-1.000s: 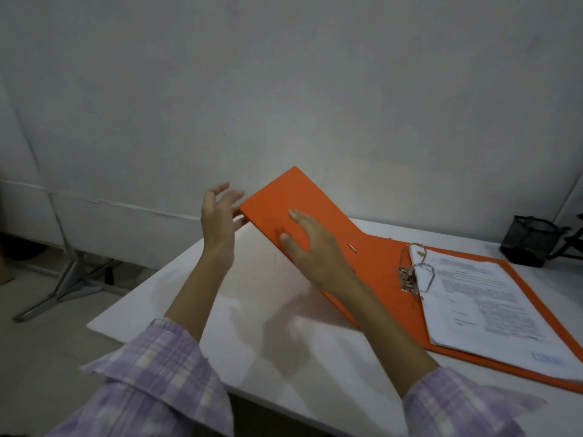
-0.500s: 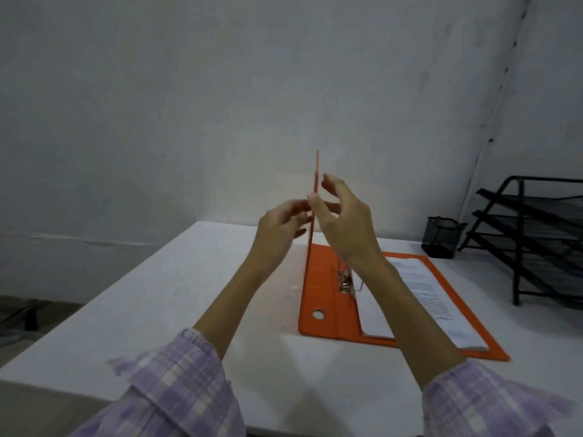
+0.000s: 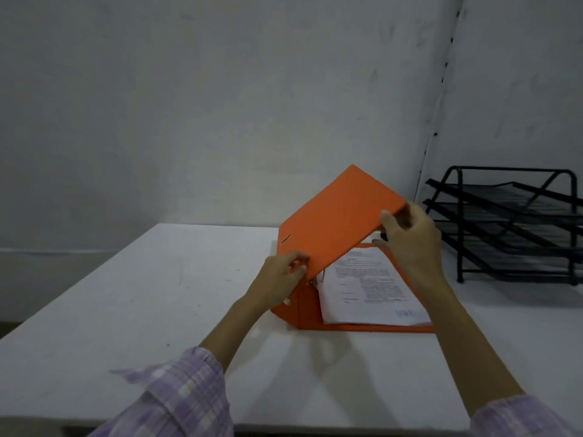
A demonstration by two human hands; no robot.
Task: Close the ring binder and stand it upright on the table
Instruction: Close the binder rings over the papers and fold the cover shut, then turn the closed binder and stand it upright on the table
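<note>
An orange ring binder lies half open on the white table, its back cover flat and its front cover slanting down over the printed pages. My left hand pinches the near edge of the front cover, close to the spine. My right hand grips the cover's free edge, thumb on top and fingers beneath. The metal rings are mostly hidden behind the cover and my left hand.
A black wire letter tray with three tiers stands at the right against the wall. The table's left edge and near edge are in view, with bare surface to the left of the binder.
The front cover has swung from lying open at the left, through vertical, to slanting down over the pages. Both hands followed it rightward and now grip its edges.
</note>
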